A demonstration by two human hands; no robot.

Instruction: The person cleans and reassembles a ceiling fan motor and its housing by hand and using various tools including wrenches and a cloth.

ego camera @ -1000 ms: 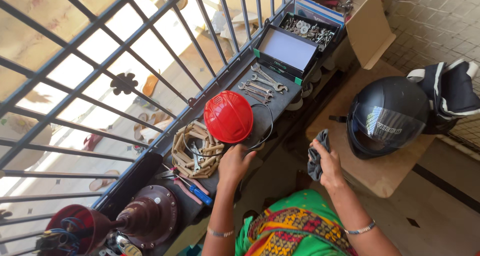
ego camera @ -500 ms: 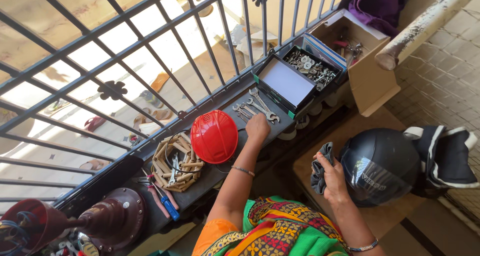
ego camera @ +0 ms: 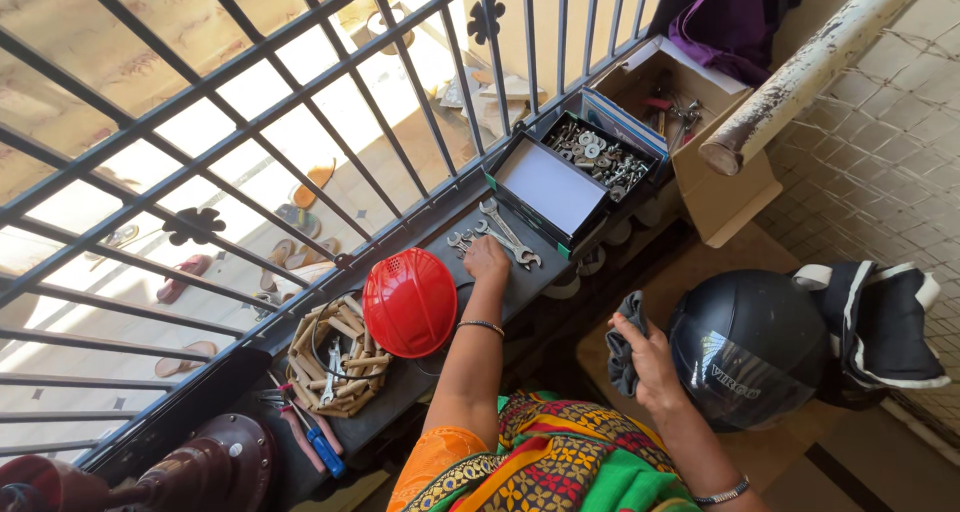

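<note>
The left hand (ego camera: 487,259) is closing over bare-steel open-ended spanners (ego camera: 505,234) lying fanned on the dark ledge (ego camera: 425,387), while, at four o'clock, the right hand (ego camera: 650,367) is clenching a crumpled dark cloth (ego camera: 622,352).

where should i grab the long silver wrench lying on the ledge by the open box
Grip the long silver wrench around its bare middle shank, coming from above. It lies flat on the dark ledge, its heads are wider, and the left hand already rests at its near end, beside the open box.

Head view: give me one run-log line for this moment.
left hand: on spanners, ledge | right hand: holds dark cloth | red hard hat: beside left arm | black helmet: right of cloth
</note>
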